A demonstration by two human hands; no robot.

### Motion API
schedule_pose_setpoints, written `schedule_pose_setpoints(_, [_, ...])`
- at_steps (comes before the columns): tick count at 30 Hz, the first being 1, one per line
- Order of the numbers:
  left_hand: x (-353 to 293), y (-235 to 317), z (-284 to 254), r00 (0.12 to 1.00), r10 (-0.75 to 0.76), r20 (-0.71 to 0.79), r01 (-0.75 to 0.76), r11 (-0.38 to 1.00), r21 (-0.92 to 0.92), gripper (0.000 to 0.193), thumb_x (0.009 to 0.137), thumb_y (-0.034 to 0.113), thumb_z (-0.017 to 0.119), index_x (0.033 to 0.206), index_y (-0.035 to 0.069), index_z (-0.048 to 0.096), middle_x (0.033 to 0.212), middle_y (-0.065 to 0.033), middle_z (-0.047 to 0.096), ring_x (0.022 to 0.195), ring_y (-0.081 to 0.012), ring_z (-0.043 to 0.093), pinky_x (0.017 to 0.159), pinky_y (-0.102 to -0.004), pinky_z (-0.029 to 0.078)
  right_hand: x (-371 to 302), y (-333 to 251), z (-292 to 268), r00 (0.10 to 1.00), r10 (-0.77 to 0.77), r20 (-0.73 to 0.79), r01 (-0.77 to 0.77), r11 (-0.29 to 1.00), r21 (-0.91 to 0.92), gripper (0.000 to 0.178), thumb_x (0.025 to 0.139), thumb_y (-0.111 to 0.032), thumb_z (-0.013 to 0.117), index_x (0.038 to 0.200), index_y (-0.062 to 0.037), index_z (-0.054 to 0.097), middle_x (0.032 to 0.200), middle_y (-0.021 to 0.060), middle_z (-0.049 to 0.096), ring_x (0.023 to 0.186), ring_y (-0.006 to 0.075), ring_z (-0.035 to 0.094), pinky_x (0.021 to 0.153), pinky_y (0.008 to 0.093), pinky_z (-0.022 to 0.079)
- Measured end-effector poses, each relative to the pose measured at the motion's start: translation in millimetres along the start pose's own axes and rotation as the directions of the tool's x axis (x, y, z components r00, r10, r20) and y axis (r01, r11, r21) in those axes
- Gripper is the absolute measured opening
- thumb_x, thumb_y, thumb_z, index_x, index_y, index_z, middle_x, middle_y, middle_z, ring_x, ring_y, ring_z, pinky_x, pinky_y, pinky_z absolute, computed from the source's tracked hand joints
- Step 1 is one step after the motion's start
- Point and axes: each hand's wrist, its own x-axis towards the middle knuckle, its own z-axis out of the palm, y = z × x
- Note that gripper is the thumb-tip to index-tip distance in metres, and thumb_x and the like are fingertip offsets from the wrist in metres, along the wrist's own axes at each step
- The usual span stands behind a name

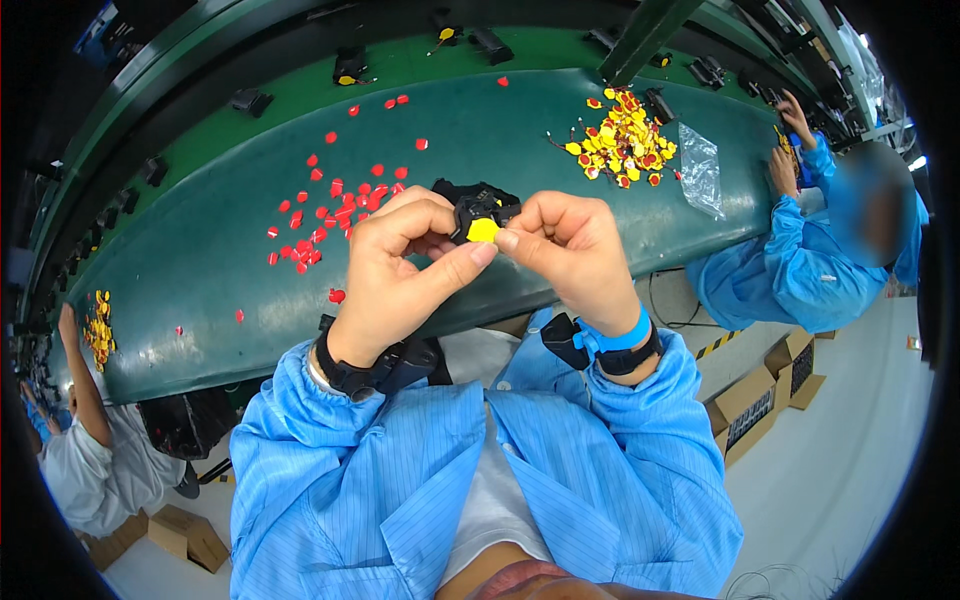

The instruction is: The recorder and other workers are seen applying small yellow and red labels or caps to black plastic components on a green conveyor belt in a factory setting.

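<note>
Over the near side of the green table, I hold a black plastic part point(478, 203) between both hands. A flat yellow disc point(483, 230) lies against its near face. My left hand point(400, 275) grips the part from the left, its thumb tip at the disc's lower edge. From the right, my right hand point(578, 250) is closed in a pinch, thumb and forefinger at the right side of the disc and part. My fingers hide most of the part's sides.
Red tabs point(345, 212) lie scattered left of my hands. A pile of yellow discs with red pads and thin wires point(622, 140) sits right, beside a clear plastic bag point(700, 170). Black parts ride the green belt point(400, 66) behind. Co-workers point(790, 250) point(100, 460) flank me.
</note>
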Motion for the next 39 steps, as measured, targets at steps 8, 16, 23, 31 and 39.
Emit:
schedule_pose_setpoints(8, [-6,-9,14,0.979,-0.166,-0.116,0.131,0.957,-0.259,0.012,0.078,0.005,0.072,0.077,-0.001,0.061,0.083,-0.0026,0.058,0.074,-0.0081,0.052,0.065,-0.0218,0.041,-11,8,23,0.981,-0.169,-0.095,0.155,0.978,-0.139,0.013,0.082,-0.004,0.065,0.072,-0.0001,0.057,0.06,-0.002,0.052,0.055,0.0024,0.042,0.047,0.022,0.033])
schedule_pose_setpoints(16, [-15,-30,16,0.966,-0.067,-0.248,0.029,0.987,-0.155,0.01,0.078,0.002,0.07,0.076,-0.002,0.061,0.079,-0.0045,0.059,0.074,-0.0107,0.052,0.065,-0.0232,0.042,-2,36,32,0.941,-0.305,-0.143,0.264,0.931,-0.25,0.012,0.081,-0.003,0.063,0.073,0.001,0.055,0.06,0.0069,0.055,0.051,0.0103,0.049,0.045,0.0271,0.036])
schedule_pose_setpoints(23, [32,-27,-71,0.935,0.335,-0.116,-0.147,0.664,0.734,0.018,0.075,0.008,0.072,0.077,-0.003,0.058,0.075,-0.0097,0.056,0.063,-0.0201,0.052,0.058,-0.03,0.042,35,39,-45,0.976,-0.201,-0.086,0.125,0.836,-0.535,0.036,0.075,-0.019,0.074,0.104,-0.0006,0.063,0.09,0.0136,0.064,0.078,0.0216,0.064,0.069,0.0322,0.052])
schedule_pose_setpoints(31, [160,-111,-174,0.962,0.272,0.021,-0.064,0.15,0.987,0.013,0.079,0.012,0.066,0.086,0.001,0.063,0.089,-0.0124,0.06,0.083,-0.033,0.059,0.072,-0.0414,0.048,95,73,-160,0.908,-0.29,-0.304,-0.208,0.319,-0.925,0.018,0.079,-0.012,0.063,0.096,-0.0066,0.067,0.095,0.0181,0.062,0.094,0.0352,0.059,0.081,0.0444,0.047])
schedule_pose_setpoints(39, [205,-155,-188,0.997,-0.08,-0.009,0.022,0.159,0.987,0.028,0.078,0.009,0.066,0.105,0.003,0.065,0.114,-0.0117,0.061,0.103,-0.031,0.056,0.089,-0.0394,0.047,148,73,-191,0.935,-0.253,-0.25,-0.233,0.097,-0.968,0.021,0.078,-0.007,0.059,0.097,-0.0089,0.068,0.099,0.0177,0.062,0.095,0.035,0.06,0.082,0.0433,0.049])
